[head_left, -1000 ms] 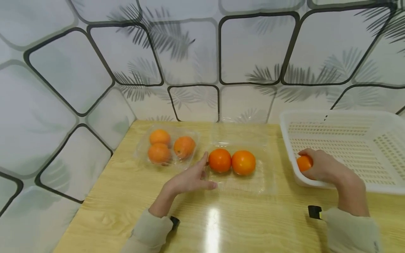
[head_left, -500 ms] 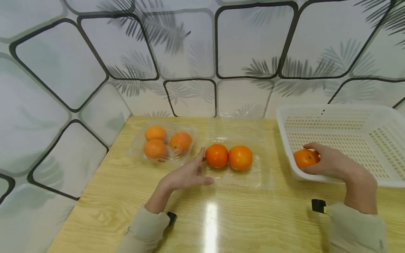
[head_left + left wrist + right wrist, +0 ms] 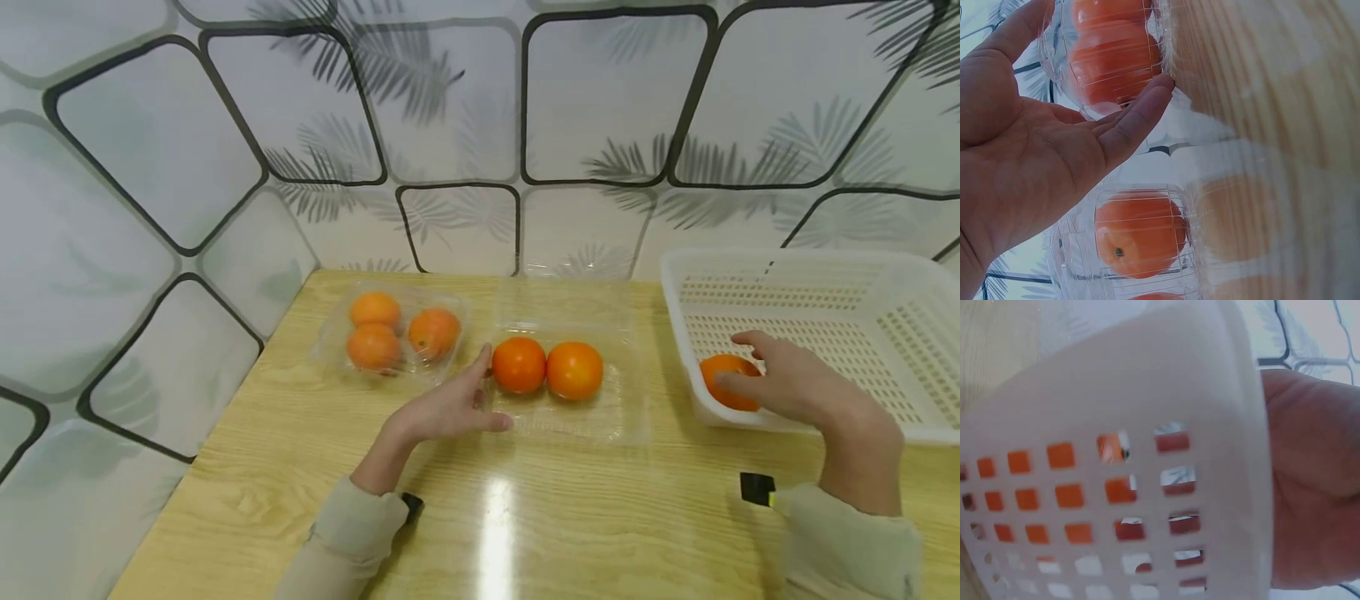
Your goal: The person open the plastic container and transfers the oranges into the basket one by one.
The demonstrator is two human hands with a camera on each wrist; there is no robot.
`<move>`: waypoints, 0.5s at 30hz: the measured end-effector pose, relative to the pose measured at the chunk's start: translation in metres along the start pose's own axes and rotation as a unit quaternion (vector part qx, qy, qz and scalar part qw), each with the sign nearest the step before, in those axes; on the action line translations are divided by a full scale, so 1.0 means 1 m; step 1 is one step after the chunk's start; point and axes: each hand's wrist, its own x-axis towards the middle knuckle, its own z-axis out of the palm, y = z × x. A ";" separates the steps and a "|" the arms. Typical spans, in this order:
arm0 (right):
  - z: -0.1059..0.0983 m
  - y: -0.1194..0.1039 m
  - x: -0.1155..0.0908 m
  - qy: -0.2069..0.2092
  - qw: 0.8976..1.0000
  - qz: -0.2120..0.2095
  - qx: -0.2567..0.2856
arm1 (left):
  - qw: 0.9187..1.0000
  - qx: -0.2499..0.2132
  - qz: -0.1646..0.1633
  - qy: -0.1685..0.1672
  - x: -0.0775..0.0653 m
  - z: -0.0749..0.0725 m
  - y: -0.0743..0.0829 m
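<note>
In the head view, my right hand (image 3: 802,383) hovers over an orange (image 3: 729,392) in the near left corner of a white basket (image 3: 678,333), its thumb overlapping the fruit and its index finger held off it. Through the basket's holes, the right wrist view shows the orange (image 3: 1066,494) beside the wall. My left hand (image 3: 442,412), thumb and fingers spread, rests at the left edge of a clear plastic box (image 3: 570,425) with its lid raised. Two oranges (image 3: 574,371) sit side by side in that box. In the left wrist view, the fingertips touch clear plastic.
Another clear plastic box (image 3: 330,337), at the back left, holds three oranges (image 3: 434,333). Everything stands on a wooden table (image 3: 262,500) against a patterned wall (image 3: 457,225). The basket takes up the right side.
My right hand loosens around the orange in the basket corner, its thumb moving up over the fruit and its index finger lifting off. The left hand stays at the box.
</note>
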 end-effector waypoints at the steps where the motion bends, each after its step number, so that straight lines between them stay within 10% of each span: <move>1: 0.000 -0.002 0.000 0.003 1.000 -0.002 0.001 | 1.000 -0.001 -0.001 -0.001 0.000 0.000 0.000; 15: 0.004 -0.041 0.003 0.052 0.999 -0.018 0.002 | 1.000 -0.008 0.002 0.000 -0.001 0.000 0.003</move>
